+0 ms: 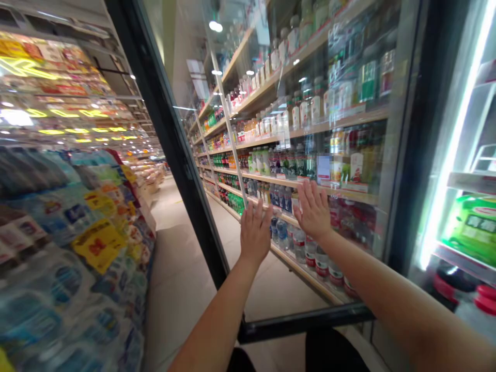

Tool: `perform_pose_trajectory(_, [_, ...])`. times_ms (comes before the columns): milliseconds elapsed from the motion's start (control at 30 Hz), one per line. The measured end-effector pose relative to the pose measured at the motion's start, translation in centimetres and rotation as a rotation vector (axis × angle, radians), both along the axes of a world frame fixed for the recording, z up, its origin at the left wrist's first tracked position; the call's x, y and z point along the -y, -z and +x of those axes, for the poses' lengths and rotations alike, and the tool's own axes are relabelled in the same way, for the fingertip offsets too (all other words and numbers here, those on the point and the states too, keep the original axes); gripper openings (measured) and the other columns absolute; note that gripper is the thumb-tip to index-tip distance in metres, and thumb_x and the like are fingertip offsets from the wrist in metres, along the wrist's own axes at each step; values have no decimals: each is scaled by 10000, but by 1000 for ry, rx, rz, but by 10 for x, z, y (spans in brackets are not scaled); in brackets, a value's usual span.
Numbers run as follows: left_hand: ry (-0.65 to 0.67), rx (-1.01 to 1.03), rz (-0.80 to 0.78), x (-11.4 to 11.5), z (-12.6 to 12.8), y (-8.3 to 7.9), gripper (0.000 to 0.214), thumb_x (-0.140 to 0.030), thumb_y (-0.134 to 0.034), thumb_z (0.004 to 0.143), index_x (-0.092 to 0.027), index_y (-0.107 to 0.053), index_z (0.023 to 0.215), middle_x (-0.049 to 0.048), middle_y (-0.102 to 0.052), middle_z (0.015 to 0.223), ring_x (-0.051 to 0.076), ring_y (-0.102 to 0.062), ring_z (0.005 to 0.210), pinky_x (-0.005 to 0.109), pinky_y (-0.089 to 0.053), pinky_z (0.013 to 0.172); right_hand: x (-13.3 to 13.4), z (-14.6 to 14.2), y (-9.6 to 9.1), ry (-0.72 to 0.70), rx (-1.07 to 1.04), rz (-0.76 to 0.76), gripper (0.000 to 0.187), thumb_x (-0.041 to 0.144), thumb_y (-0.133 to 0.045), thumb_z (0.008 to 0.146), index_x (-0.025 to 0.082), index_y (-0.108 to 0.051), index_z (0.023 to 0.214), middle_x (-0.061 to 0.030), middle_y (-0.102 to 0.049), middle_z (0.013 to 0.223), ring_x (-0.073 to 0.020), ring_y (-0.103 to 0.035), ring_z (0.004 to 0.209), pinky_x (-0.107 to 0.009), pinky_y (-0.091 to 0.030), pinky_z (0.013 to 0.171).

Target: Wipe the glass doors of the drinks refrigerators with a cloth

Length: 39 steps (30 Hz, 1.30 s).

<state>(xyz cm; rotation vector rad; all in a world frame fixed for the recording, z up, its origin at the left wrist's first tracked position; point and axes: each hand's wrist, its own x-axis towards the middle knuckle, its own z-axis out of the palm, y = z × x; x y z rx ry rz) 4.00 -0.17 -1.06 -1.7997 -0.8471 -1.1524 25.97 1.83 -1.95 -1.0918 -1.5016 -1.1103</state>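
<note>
A glass door [271,289] with a black frame stands swung out in front of me. Both my palms lie flat against its pane, or very close to it. My left hand [256,232] is at the lower middle of the glass, fingers pointing up. Higher and to the right, my right hand [313,209] has its fingers spread. Neither hand holds anything. Through the glass, shelves of bottled drinks [294,160] show behind my hands.
At right, the lit cooler [445,155] holds a green package [473,227] and a red-capped bottle [484,305]. Stacked water packs [58,310] with a yellow sign [98,245] line the left. A tiled aisle [170,248] runs between the stack and the door.
</note>
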Motion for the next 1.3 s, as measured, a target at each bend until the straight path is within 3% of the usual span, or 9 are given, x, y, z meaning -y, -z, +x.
perform_pose_trajectory(100, [-27,-44,-42,1,-2,1,597,-65,-469,946,-232,-438,1519,106,-426,1573,254,-118,1555,505,-221,1256,0,0,0,1,6,9,747,360,-468,1010,133,-102,1621,-162,-327,1622,-277,-166,1565,-512,-167,1260])
perform_pose_trajectory(267, [-72,198,-20,0,-11,-34,620,-91,-420,962,-186,-340,1569,145,-278,1638,278,-41,1560,547,-210,1250,0,1,0,-11,-2,3,733,355,-462,1009,138,-122,1620,-166,-339,1615,-281,-196,1558,-524,-178,1259])
perform_pose_trajectory(467, [-51,-74,-32,4,1,6,601,-62,-391,965,-202,-377,1550,123,-443,1560,263,-117,1551,523,-285,1234,1,2,1,-20,-3,7,730,343,-469,1005,143,-131,1620,-159,-323,1623,-276,-188,1560,-519,-182,1263])
perform_pose_trajectory(533, [-58,-67,-45,3,1,2,626,-42,-377,955,-214,-366,1556,115,-433,1567,260,-120,1550,519,-289,1235,1,1,1,-24,-9,-7,729,345,-462,1006,149,-123,1621,-158,-317,1625,-279,-206,1555,-524,-188,1260])
perform_pose_trajectory(700, [-64,157,-24,-1,-1,-29,657,-60,-374,966,-197,-257,1598,153,-296,1631,271,-56,1556,548,-244,1243,1,0,1,-6,-1,22,744,335,-466,1004,146,-97,1622,-159,-330,1620,-286,-209,1554,-521,-204,1251])
perform_pose_trajectory(900, [32,-130,-55,5,14,13,683,1,-382,934,-186,-287,1585,117,-433,1566,245,-106,1555,501,-291,1236,1,2,0,-20,2,27,756,341,-482,1003,158,-90,1623,-152,-341,1617,-283,-216,1552,-516,-215,1249])
perform_pose_trajectory(967, [29,-153,-87,5,15,11,679,0,-393,933,-193,-307,1578,103,-416,1579,244,-114,1555,494,-289,1239,1,2,1,-25,0,23,754,339,-484,1003,161,-94,1623,-150,-339,1618,-283,-218,1552,-516,-215,1250])
perform_pose_trajectory(1133, [-15,47,-57,-1,12,-21,693,0,-371,935,-161,-245,1597,154,-303,1625,280,-56,1557,557,-249,1241,1,1,1,-28,2,19,749,336,-485,1003,153,-106,1622,-152,-345,1615,-279,-207,1555,-519,-204,1255])
perform_pose_trajectory(1300, [-25,-27,-64,0,20,2,681,-2,-366,942,-184,-267,1591,135,-371,1599,294,-72,1552,565,-281,1228,0,3,0,-42,7,27,745,336,-499,998,149,-134,1620,-151,-359,1609,-270,-201,1557,-506,-191,1262])
